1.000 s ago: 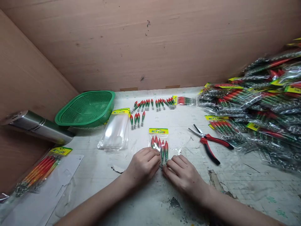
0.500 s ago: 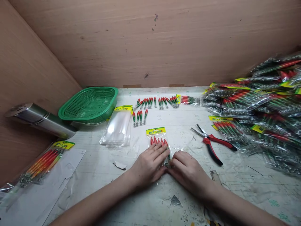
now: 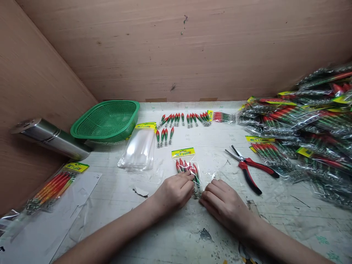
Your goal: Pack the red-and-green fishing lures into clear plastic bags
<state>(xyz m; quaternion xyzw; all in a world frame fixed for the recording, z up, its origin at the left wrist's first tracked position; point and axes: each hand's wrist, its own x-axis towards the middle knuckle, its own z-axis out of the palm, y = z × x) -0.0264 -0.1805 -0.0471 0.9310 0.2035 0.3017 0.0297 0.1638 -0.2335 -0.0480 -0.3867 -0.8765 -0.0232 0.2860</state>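
A clear bag of fishing lures (image 3: 195, 172) lies flat on the table before me, its yellow header card pointing away. Several red-and-green lures with hooked tails are inside it. My left hand (image 3: 176, 189) is closed, its bent fingers pressing on the bag's lower left part and covering some of the lures. At the lower right corner, the curled fingers of my right hand (image 3: 224, 201) pinch the bag's edge; the fingertips are partly hidden. Loose lures (image 3: 165, 136) lie beyond the bag in two rows.
Flat clear bags (image 3: 137, 148) lie left of centre, beside a green basket (image 3: 104, 139). A steel flask (image 3: 55, 139) and a packet of orange lures (image 3: 55, 185) are farther left. Red-handled pliers (image 3: 244, 163) rest at right, near a heap of filled packets (image 3: 283, 117).
My left hand has drawn back down and left with its fingers more curled, showing more of the lures. My right hand has shifted slightly down and away from the bag's side.
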